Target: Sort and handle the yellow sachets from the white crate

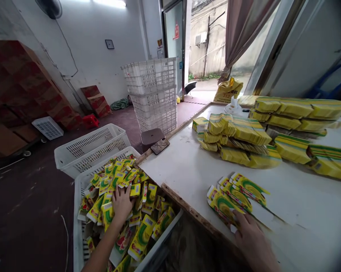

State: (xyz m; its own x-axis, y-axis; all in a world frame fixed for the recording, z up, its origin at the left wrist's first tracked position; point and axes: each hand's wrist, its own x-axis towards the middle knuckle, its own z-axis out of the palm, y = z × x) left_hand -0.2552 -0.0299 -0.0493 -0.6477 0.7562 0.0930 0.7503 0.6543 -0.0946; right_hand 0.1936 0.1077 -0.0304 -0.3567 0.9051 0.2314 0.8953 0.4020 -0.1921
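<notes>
yellow packets (142,234) under spread left hand (121,204)

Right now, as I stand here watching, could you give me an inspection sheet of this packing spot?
Surface: white table, worn wooden edge.
Job's things: yellow-green packets heaped in a white crate; a fanned bunch on the table.
Clutter: stacked flat packets; a phone at the table edge.
Hands: left hand among the crate's packets, grip hidden; right hand flat against the fanned bunch.
Cables: dark cable down the wall.
Surroundings: empty crates, cardboard boxes, open doorway, curtain.
</notes>
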